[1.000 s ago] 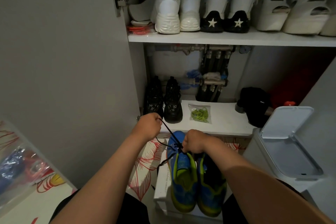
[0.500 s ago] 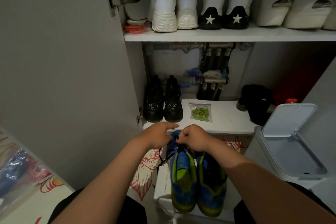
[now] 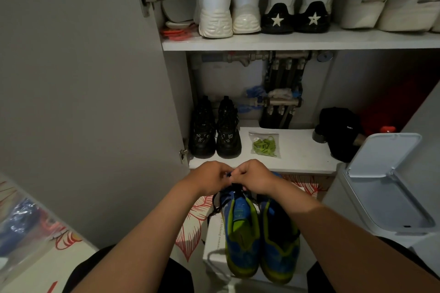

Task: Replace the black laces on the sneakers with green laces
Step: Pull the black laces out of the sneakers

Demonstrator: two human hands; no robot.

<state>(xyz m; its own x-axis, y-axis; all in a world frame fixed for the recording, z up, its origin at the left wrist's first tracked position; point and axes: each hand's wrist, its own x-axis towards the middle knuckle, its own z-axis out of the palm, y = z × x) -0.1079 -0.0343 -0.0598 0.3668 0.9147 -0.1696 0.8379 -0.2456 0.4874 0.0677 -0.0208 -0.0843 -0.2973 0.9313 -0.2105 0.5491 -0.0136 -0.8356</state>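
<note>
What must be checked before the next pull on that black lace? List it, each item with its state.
1. Grip of the left hand on the black lace: ok.
2. Grip of the right hand on it, at the front of the sneaker being unlaced: ok.
3. Lace out of every eyelet: cannot tell, because the hands hide them. A loose length hangs beside the sneaker.
4. That sneaker and the other sneaker resting side by side on the white box: ok.
5. Green laces in sight, bagged on the lower shelf: ok.
</note>
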